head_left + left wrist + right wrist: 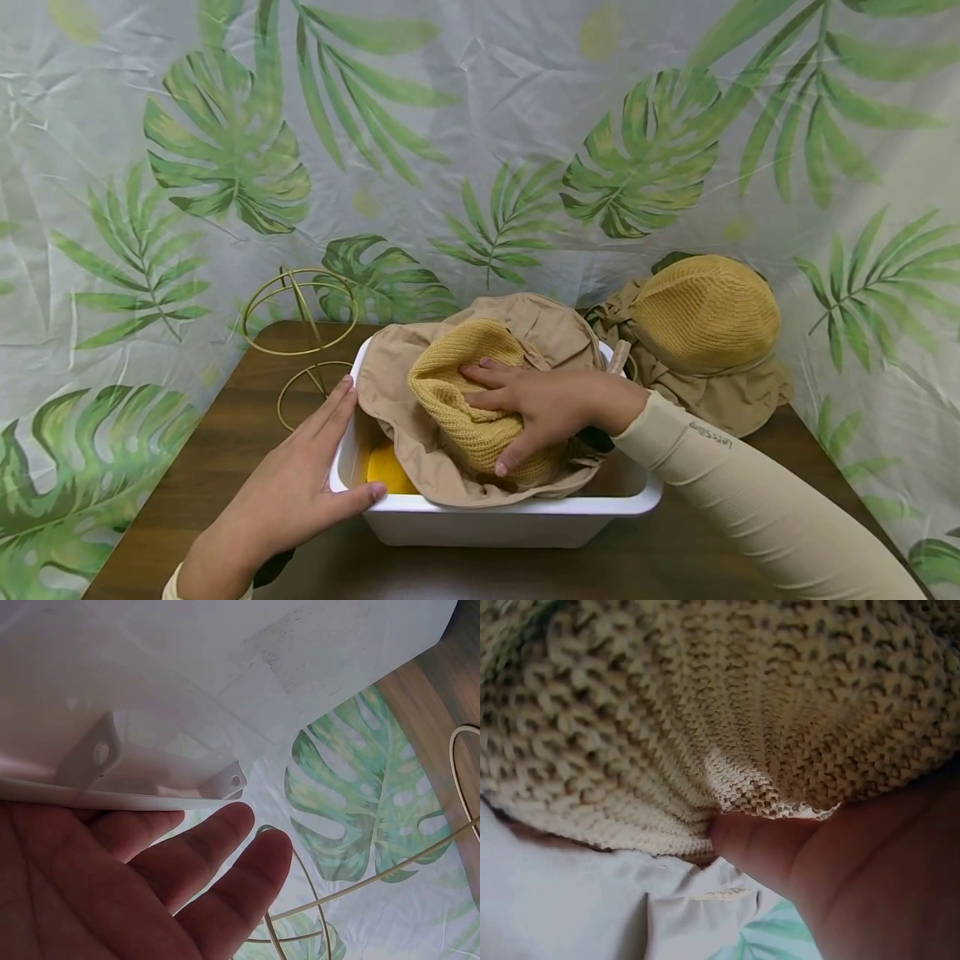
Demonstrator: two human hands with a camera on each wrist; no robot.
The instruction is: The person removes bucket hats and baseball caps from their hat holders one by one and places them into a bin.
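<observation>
A white plastic bin [480, 527] holds a beige cloth hat [397, 358] with a wide brim spread over the rim. On top of it lies a mustard knit hat [438, 387], its crown pushed in. My right hand [558, 404] presses down into the knit with spread fingers; in the right wrist view the thumb [772, 851] lies against its ribbed fabric. My left hand [285, 479] rests along the bin's left rim, fingers straight outside and thumb over the front corner. A bright yellow thing [390, 468] shows inside the bin, mostly hidden under the brim.
Behind the bin on the right, another mustard knit hat [708, 312] sits on a crumpled olive-brown cloth hat [731, 404]. A gold wire stand [300, 342] is at the back left of the wooden table [187, 492]. A leaf-print curtain [495, 125] hangs behind.
</observation>
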